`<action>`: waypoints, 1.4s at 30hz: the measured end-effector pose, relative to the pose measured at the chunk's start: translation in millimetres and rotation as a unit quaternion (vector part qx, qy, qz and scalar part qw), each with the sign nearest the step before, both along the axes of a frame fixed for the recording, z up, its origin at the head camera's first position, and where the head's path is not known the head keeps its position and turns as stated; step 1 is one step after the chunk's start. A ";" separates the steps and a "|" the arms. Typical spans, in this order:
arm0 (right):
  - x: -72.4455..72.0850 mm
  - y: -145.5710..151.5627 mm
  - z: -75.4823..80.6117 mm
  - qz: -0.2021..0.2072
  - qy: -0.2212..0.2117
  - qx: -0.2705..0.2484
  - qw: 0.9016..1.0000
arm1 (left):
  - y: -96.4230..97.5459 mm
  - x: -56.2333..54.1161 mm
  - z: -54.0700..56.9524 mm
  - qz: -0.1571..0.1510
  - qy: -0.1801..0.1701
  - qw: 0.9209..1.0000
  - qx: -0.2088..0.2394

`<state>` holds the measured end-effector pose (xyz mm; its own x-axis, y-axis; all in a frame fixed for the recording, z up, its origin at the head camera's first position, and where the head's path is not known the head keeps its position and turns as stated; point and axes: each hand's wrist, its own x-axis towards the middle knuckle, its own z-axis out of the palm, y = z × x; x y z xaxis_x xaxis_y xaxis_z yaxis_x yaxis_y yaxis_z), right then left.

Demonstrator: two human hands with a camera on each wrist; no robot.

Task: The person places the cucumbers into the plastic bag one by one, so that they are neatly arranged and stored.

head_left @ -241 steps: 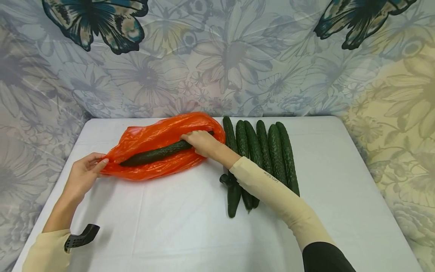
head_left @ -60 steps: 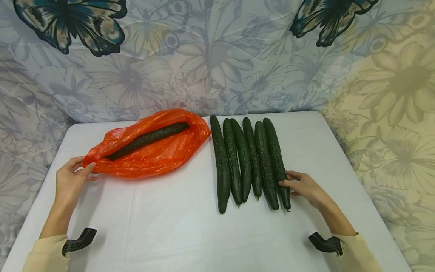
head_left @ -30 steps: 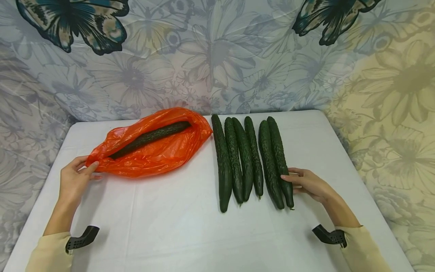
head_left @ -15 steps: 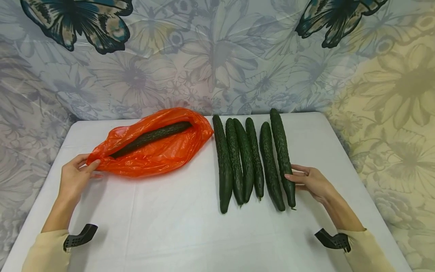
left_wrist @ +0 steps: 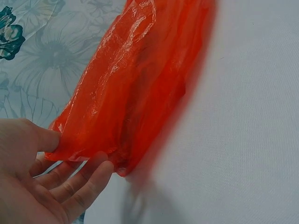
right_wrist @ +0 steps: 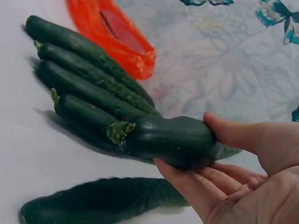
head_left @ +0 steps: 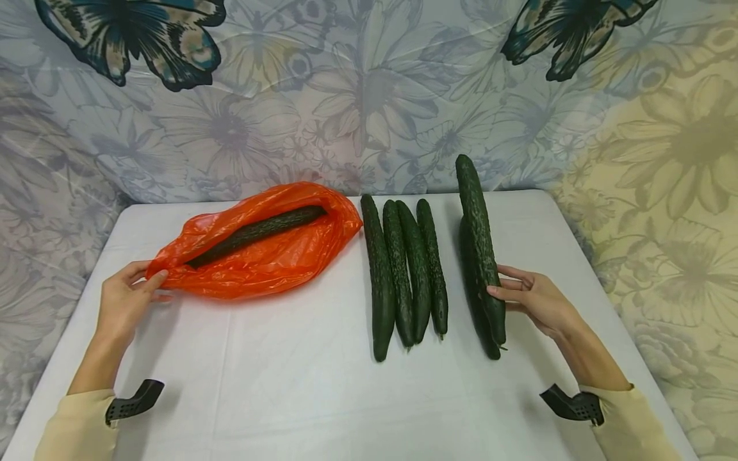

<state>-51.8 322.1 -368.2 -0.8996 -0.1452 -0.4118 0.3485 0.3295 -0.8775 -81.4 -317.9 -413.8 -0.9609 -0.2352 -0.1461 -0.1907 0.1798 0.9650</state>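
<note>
My right hand point(head_left: 539, 304) grips a long dark green cucumber point(head_left: 476, 218) near its stem end, with the far end raised off the table. In the right wrist view the thumb and fingers are on either side of the cucumber point(right_wrist: 168, 140). Under it, partly hidden, another cucumber point(head_left: 474, 301) lies on the cloth. At the left, my left hand point(head_left: 123, 301) pinches the gathered end of an orange-red plastic bag point(head_left: 277, 269); the left wrist view shows the thumb on the plastic point(left_wrist: 126, 84). One cucumber point(head_left: 259, 234) shows through the bag's opening.
Several cucumbers point(head_left: 377, 275) lie side by side at the middle of the white-covered table point(head_left: 300, 384), their far ends near the bag. A patterned cloth wall point(head_left: 369, 109) rises behind the table's back edge. Black wrist mounts point(head_left: 135, 402) stick out from both sleeves.
Earlier my right hand reached into the bag, then moved to the row's right end. It has since lifted the outermost cucumber, whose neighbour now lies further right, apart from the row.
</note>
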 end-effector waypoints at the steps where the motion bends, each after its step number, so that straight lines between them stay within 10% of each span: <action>1: 0.0 -0.3 0.5 0.000 0.002 -0.004 1.000 | -0.2 0.2 -0.3 0.001 0.000 1.000 0.002; 20: -6.3 -19.4 21.1 -0.007 0.118 0.168 0.979 | 1.2 -3.1 3.9 0.019 0.009 1.000 -0.011; 24: -7.4 -24.5 20.5 -0.026 0.199 0.201 0.959 | 2.2 -3.7 5.5 0.024 0.009 1.000 -0.016; 30: -10.3 -37.5 17.8 -0.044 0.370 0.212 0.904 | 3.1 -3.5 5.5 0.036 0.013 0.999 0.005; 42: -21.4 -48.8 21.8 -0.045 0.449 0.248 0.857 | 1.8 -1.3 5.8 0.026 0.006 1.000 -0.002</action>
